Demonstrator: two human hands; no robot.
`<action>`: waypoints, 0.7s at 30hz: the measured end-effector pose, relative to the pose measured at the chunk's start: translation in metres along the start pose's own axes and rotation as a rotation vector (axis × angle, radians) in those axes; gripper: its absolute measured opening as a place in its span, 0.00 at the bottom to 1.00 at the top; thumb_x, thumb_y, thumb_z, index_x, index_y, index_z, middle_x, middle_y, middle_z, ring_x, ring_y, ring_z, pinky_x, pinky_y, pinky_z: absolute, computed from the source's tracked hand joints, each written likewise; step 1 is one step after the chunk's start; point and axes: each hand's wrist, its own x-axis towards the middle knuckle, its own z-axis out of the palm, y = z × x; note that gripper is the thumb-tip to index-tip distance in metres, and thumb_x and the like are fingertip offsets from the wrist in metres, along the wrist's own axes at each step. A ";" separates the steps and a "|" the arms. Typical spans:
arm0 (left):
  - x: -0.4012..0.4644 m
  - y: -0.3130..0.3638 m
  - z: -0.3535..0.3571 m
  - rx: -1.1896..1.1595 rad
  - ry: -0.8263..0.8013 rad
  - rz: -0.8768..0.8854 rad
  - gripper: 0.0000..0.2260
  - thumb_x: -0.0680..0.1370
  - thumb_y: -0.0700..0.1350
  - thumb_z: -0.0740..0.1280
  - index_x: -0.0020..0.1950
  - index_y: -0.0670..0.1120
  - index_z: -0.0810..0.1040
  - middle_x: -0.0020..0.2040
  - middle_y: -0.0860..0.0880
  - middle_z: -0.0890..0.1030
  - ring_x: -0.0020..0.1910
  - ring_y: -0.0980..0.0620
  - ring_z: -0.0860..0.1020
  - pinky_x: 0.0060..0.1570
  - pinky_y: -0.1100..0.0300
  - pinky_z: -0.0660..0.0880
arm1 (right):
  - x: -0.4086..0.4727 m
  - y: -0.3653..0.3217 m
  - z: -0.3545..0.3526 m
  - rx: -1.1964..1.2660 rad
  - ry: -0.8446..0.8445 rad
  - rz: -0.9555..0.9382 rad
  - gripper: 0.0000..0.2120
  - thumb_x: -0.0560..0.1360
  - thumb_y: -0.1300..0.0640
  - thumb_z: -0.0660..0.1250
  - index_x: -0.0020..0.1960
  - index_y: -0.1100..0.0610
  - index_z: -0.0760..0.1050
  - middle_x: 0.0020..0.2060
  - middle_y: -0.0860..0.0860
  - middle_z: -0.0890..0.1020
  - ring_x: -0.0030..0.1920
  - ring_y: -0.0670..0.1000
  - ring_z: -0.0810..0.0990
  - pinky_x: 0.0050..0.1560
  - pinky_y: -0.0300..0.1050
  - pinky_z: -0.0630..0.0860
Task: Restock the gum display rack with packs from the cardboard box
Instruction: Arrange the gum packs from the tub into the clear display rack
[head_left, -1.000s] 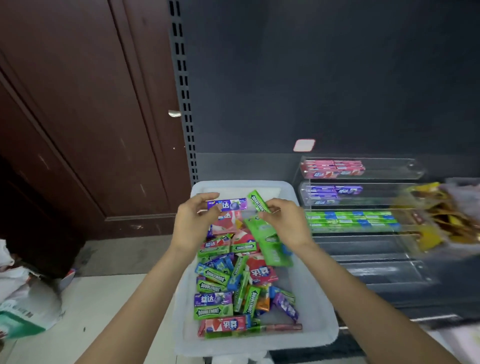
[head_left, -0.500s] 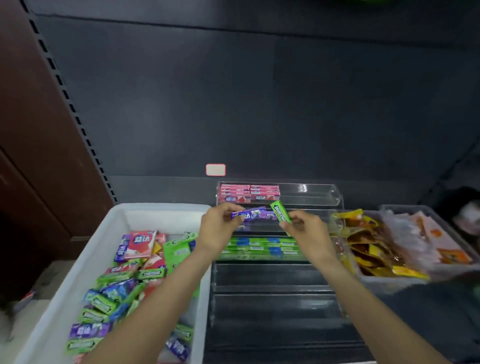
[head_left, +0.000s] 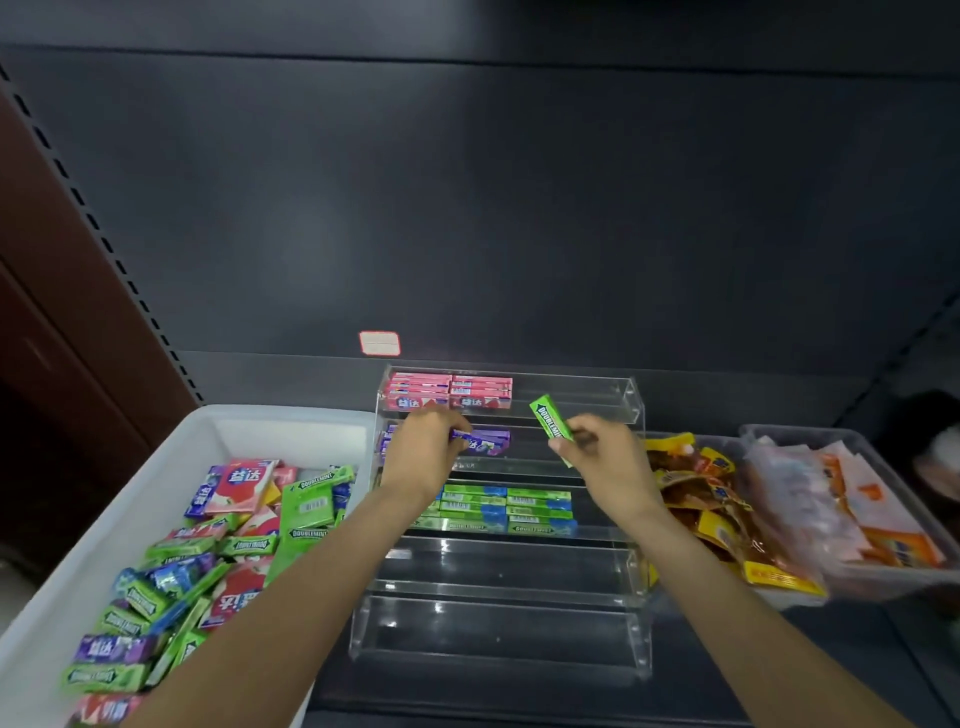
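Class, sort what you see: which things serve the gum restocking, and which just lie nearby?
Job: clear tiered rack; white bin of gum packs; purple pack in left hand; green Doublemint pack in right hand.
Nearby: snack packet bins; price tag.

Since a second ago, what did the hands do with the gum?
Both hands carried their packs from the white bin to the rack. The left hand now lays the purple pack on the second shelf; the right hand still grips the green pack. The pink and green rows are unchanged.
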 end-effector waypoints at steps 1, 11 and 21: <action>0.001 0.000 0.003 0.009 -0.008 -0.007 0.11 0.76 0.40 0.68 0.58 0.46 0.80 0.55 0.47 0.81 0.49 0.50 0.80 0.55 0.57 0.76 | -0.001 0.002 -0.001 0.001 -0.005 -0.003 0.10 0.75 0.54 0.67 0.54 0.57 0.79 0.44 0.50 0.82 0.44 0.47 0.78 0.42 0.39 0.74; 0.009 -0.006 0.009 0.277 0.029 0.071 0.09 0.77 0.43 0.66 0.56 0.49 0.80 0.55 0.49 0.80 0.56 0.49 0.76 0.59 0.55 0.68 | -0.002 0.012 0.006 0.014 -0.032 -0.003 0.09 0.74 0.55 0.69 0.53 0.57 0.79 0.45 0.50 0.83 0.44 0.47 0.79 0.41 0.36 0.71; 0.009 -0.012 0.005 0.184 0.029 0.032 0.08 0.76 0.43 0.68 0.54 0.47 0.80 0.53 0.48 0.81 0.53 0.48 0.77 0.59 0.52 0.71 | -0.006 0.008 0.012 0.003 -0.076 -0.014 0.07 0.74 0.56 0.69 0.51 0.56 0.80 0.43 0.47 0.81 0.43 0.44 0.78 0.39 0.30 0.69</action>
